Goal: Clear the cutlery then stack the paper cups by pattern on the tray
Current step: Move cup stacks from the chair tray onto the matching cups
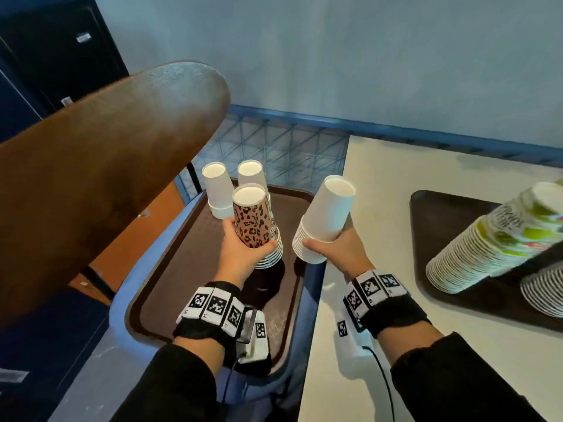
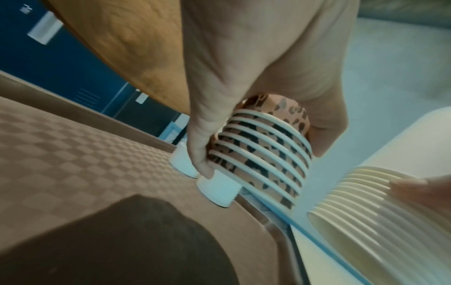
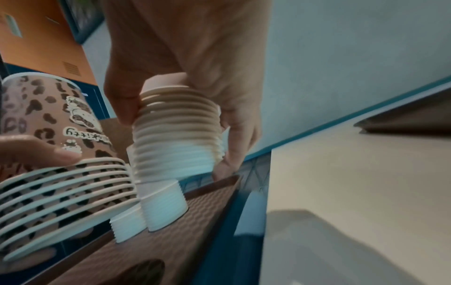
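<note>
1. The left hand (image 1: 240, 248) is raised above the brown textured plastic tray (image 1: 170, 269), fingers and thumb curled round a nested stack of leopard-print paper cups (image 1: 256, 223).
2. The right hand (image 1: 338, 248), just right of that tray's right rim, grips a tilted stack of plain white paper cups (image 1: 323, 220).
3. Both wrists wear black bands with square markers.

Matt paper on the leopard-print cups (image 1: 255, 223) and white cups (image 1: 324, 219); the brown tray (image 1: 182, 269) is textured plastic; the table (image 1: 380, 208) is smooth.
</note>
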A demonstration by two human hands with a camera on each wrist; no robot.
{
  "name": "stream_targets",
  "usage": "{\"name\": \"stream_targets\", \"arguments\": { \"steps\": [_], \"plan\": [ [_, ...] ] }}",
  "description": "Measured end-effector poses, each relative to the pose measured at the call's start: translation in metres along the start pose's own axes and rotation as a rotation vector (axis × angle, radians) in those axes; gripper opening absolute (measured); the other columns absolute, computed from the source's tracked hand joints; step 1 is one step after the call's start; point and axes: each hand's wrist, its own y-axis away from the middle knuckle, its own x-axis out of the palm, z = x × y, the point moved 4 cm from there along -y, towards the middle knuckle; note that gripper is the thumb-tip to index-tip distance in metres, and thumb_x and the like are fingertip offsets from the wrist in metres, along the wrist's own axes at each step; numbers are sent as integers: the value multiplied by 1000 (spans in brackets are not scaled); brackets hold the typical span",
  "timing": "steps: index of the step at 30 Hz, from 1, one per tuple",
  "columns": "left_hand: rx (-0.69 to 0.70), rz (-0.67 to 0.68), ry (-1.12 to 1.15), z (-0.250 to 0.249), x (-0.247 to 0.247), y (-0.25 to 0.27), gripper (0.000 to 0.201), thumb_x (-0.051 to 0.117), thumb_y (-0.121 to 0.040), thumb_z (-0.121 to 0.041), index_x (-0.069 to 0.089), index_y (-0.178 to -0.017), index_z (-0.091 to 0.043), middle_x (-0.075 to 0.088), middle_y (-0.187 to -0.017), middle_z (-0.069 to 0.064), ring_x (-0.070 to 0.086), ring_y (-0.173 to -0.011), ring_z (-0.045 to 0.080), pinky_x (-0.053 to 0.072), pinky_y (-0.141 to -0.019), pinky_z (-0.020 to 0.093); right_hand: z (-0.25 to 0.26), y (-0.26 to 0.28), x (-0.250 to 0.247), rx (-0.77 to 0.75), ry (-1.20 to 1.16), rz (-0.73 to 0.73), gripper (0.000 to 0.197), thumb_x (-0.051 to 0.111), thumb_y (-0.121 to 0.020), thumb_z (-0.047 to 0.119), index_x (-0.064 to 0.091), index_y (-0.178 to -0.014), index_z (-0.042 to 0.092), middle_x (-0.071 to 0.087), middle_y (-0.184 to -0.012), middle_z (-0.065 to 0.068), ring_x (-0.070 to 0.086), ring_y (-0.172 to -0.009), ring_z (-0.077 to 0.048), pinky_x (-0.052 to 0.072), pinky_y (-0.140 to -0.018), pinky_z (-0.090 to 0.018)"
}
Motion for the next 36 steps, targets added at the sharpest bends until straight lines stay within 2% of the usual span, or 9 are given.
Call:
{"name": "stream_targets", "arguments": {
  "steps": [5, 10, 13, 17, 20, 24, 27, 31, 36],
  "plan": [
    [116, 137, 12, -30, 45, 40, 74, 82, -64, -8, 33, -115, -29, 53, -111, -10, 53, -105, 8, 42, -84, 22, 5, 41, -58, -72, -55, -19, 69, 85, -57, 12, 42, -106, 36, 59, -104, 6, 59, -95, -10, 46, -82, -26],
    [162, 218, 65, -54, 100, 79, 80, 85, -46, -27, 37, -111, -33, 57, -111, -12, 57, -109, 10, 47, -92, 33, -7, 76, -129, -94, -77, -57, 70, 84, -58, 9, 42, -109, 34, 60, -99, 10, 59, -92, -4, 47, -77, -11],
    [188, 235, 127, -73, 140, 108, 88, 79, -38, -38, 37, -115, -27, 57, -107, -14, 57, -101, 1, 47, -83, 23, -17, 97, -180, -100, -63, -70, 73, 84, -58, 9, 42, -112, 33, 60, -101, 9, 59, -93, -8, 47, -79, -19],
    [261, 262, 106, -102, 200, 146, 73, 86, -49, -22, 40, -102, -39, 58, -107, -16, 56, -98, -5, 49, -85, 23, -30, 121, -254, -80, -79, -106, 72, 84, -60, 11, 41, -111, 38, 59, -100, 14, 57, -91, 0, 44, -75, -14],
    [355, 236, 103, -130, 241, 170, 76, 87, -53, -17, 38, -104, -45, 55, -108, -23, 54, -99, -11, 45, -79, 12, -40, 136, -306, -86, -74, -134, 75, 83, -60, 11, 41, -118, 35, 60, -108, 7, 57, -96, -1, 46, -81, -18],
    [453, 219, 183, -172, 292, 198, 89, 79, -45, -36, 36, -122, -33, 56, -118, -12, 55, -110, -2, 47, -93, 27, -48, 150, -370, -85, -49, -181, 78, 83, -61, 16, 41, -125, 31, 60, -115, 5, 57, -104, -8, 46, -90, -27],
    [526, 290, 184, -205, 336, 211, 91, 81, -49, -35, 36, -127, -22, 56, -126, -5, 54, -116, 3, 46, -100, 34, -57, 158, -408, -76, -35, -211, 79, 83, -60, 18, 39, -123, 34, 58, -116, 4, 55, -108, -14, 43, -91, -30],
    [512, 327, 110, -234, 397, 208, 84, 85, -57, -21, 33, -122, -32, 52, -117, -15, 52, -110, 4, 42, -100, 32, -72, 167, -441, -47, -22, -250, 89, 80, -51, 29, 39, -130, 31, 59, -119, 3, 56, -109, -15, 45, -88, -29],
    [452, 369, -40, -232, 452, 201, 81, 81, -65, -15, 33, -131, -15, 48, -116, -7, 46, -107, 8, 38, -92, 25, -83, 170, -468, -39, -27, -308, 76, 83, -60, 14, 41, -117, 39, 60, -111, 7, 58, -99, -9, 44, -80, -22]
  ]
}}
